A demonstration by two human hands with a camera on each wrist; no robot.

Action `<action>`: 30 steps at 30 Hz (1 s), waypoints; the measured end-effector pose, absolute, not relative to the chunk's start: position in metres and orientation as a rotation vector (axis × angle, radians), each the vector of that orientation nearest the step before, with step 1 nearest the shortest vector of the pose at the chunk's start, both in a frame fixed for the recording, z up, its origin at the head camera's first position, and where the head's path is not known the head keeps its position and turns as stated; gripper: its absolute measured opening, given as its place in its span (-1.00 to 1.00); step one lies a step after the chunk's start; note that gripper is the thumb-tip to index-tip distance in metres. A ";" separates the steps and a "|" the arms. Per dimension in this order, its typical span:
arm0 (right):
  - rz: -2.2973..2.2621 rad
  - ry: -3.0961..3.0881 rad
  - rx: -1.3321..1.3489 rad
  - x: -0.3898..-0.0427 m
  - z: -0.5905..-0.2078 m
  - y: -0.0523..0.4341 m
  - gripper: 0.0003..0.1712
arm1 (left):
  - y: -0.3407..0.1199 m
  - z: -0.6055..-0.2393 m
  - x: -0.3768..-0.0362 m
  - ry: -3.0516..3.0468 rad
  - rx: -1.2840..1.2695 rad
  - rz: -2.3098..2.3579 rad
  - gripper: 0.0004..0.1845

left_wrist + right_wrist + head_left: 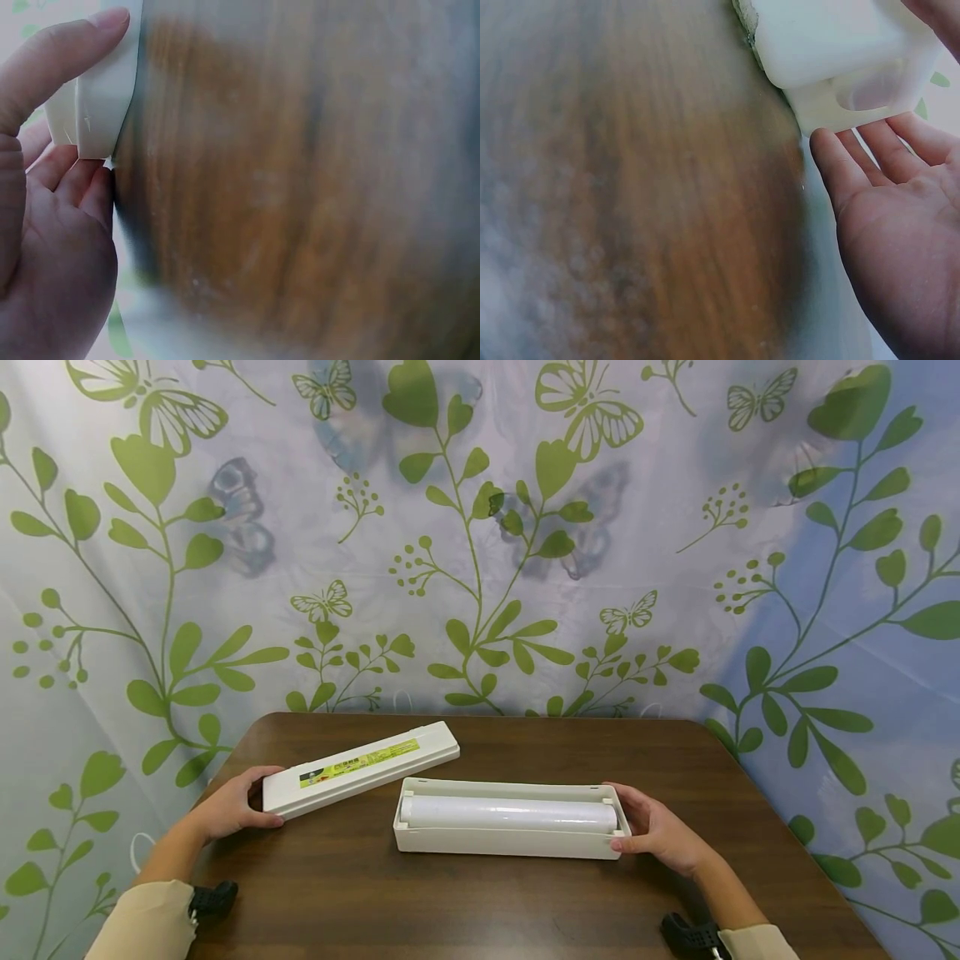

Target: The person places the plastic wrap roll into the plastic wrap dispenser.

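A long white lid with a green and yellow label lies slantwise on the left of the table. My left hand grips its left end, thumb on the near side and fingers on the far side; the left wrist view shows the thumb against the lid's end. Right of the lid stands a long white cling film box, its top uncovered. Inside lies a white roll of cling film. My right hand holds the box's right end between thumb and fingers. Fingertips touch the box's end in the right wrist view.
The brown wooden table has rounded far corners. Behind it hangs a pale curtain printed with green leaves and butterflies. Black straps sit on both wrists. The lid's right end lies just behind the box's left end.
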State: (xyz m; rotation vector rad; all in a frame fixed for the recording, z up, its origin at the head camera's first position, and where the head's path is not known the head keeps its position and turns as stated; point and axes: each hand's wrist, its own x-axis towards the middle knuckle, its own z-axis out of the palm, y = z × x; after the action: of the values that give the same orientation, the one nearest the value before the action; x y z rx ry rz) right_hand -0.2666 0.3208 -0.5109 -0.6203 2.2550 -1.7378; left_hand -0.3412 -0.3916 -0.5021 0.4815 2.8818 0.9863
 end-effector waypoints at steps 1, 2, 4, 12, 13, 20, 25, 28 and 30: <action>-1.738 2.257 -0.621 -0.267 -0.511 0.321 -0.01 | -0.391 -0.502 -0.341 2.883 0.481 0.986 0.00; -1.738 2.258 -0.622 -0.266 -0.511 0.321 -0.01 | -0.391 -0.501 -0.341 2.885 0.481 0.984 0.00; -1.742 2.258 -0.624 -0.266 -0.511 0.320 -0.01 | -0.390 -0.500 -0.340 2.890 0.479 0.977 0.01; -1.754 2.254 -0.620 -0.267 -0.511 0.320 -0.01 | -0.389 -0.502 -0.342 2.929 0.490 0.941 -0.01; -1.752 2.254 -0.620 -0.267 -0.511 0.320 -0.01 | -0.390 -0.503 -0.342 2.935 0.495 0.937 -0.01; -1.742 2.272 -0.611 -0.267 -0.512 0.321 -0.01 | -0.389 -0.503 -0.340 2.964 0.521 0.930 -0.05; -1.732 2.269 -0.591 -0.266 -0.513 0.322 0.00 | -0.387 -0.502 -0.337 2.978 0.528 0.933 -0.08; -1.738 2.260 -0.584 -0.267 -0.513 0.322 0.00 | -0.385 -0.501 -0.336 2.993 0.537 0.937 -0.10; -1.741 2.263 -0.588 -0.267 -0.513 0.322 0.01 | -0.384 -0.500 -0.336 3.000 0.554 0.946 -0.11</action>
State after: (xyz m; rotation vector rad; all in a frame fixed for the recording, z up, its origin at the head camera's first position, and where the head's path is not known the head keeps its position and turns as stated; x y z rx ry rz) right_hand -0.2671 0.3221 -0.5131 -0.5875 2.2629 -1.7415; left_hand -0.3362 -0.3841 -0.5000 0.5540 2.9998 0.9461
